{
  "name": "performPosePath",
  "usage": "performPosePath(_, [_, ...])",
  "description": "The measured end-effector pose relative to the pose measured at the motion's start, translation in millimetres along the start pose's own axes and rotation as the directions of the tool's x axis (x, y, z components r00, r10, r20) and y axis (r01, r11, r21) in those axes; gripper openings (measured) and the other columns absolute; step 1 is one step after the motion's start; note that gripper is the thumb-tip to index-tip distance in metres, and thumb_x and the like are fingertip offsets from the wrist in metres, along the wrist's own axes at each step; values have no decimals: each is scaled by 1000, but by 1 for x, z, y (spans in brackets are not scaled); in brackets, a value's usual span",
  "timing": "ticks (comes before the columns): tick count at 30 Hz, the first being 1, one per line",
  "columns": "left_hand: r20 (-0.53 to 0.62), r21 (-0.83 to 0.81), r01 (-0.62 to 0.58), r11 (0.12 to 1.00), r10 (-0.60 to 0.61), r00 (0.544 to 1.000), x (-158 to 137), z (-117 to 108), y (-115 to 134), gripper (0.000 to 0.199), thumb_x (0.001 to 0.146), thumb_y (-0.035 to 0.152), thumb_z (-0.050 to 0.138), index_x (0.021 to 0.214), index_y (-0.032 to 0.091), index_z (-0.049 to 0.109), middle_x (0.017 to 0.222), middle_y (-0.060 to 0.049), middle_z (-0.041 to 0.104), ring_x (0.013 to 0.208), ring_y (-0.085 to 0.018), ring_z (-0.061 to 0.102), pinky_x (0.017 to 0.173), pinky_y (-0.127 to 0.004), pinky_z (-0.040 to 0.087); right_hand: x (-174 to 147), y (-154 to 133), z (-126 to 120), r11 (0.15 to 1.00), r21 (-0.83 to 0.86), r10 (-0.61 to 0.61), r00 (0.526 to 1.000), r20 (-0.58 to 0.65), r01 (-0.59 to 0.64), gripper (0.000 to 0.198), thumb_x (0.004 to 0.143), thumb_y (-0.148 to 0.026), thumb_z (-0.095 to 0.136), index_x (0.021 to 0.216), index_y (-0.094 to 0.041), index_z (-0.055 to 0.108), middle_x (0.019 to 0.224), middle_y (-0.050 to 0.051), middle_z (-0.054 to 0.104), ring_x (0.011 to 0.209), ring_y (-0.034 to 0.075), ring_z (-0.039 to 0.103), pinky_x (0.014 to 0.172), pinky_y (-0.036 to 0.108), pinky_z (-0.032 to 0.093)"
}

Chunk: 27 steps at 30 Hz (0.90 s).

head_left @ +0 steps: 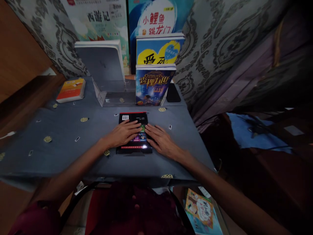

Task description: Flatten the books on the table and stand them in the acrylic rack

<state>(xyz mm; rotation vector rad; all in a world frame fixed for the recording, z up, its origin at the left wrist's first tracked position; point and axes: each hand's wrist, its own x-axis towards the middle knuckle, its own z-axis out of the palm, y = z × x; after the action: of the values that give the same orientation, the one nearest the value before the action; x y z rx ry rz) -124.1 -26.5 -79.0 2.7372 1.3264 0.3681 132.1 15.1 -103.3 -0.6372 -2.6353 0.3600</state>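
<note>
The black book (134, 144) is laid flat on the patterned tablecloth (95, 133), with a barcode (125, 117) displayed near its far left corner. The left hand (124, 133) is placed palm down across the left part of the black book — its fingers are extended, set slightly apart and rested flat on the cover. The right hand (161, 140) is placed at the right edge of the black book; its fingers are likewise extended and slightly apart, with the tips set near those of the left. Beyond the black book, a clear stand (111, 99) is positioned. A blue book (151, 86) is stood upright beyond the black book and slightly right, with a yellow-and-blue book (156, 52) set farther back. A grey-covered book (105, 62) is propped beyond the black book to the left — an orange book (70, 89) is laid farther left. Lower than the black book, to its near right, further books (204, 212) are stored
</note>
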Motion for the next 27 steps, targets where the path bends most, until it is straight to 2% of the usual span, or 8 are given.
performPosePath(11, [-2,-7,-88,996,88,996,-23,-5,27,41,105,37,41,142,21,54,147,-7,56,143,-22,43,120,-48,31,-17,-13,-8,999,15,-34,997,70,34,50,102,-35,47,147,-14,45,150,18,51,145,28,40,118,58,33])
performPosePath(18, [19,0,-89,996,89,996,-44,-7,47,42,106,36,41,145,23,49,151,-5,51,146,-21,39,122,-49,28,-29,-26,-13,998,36,-63,995,73,60,51,101,-34,50,150,-20,42,150,14,52,146,25,39,119,57,34])
performPosePath(22, [41,17,-85,996,85,996,-53,-8,58,45,106,36,40,148,20,45,154,-6,47,147,-21,37,122,-50,27,-36,-38,-16,993,64,-108,991,75,104,48,102,-31,50,147,-17,46,147,14,55,144,26,42,118,57,34])
performPosePath(27, [72,25,-66,998,64,995,-60,-9,72,48,106,37,40,151,19,40,154,-7,46,148,-22,35,123,-50,28,-44,-54,-12,988,102,-126,988,85,117,50,102,-31,49,149,-15,43,150,15,52,145,25,40,118,55,36])
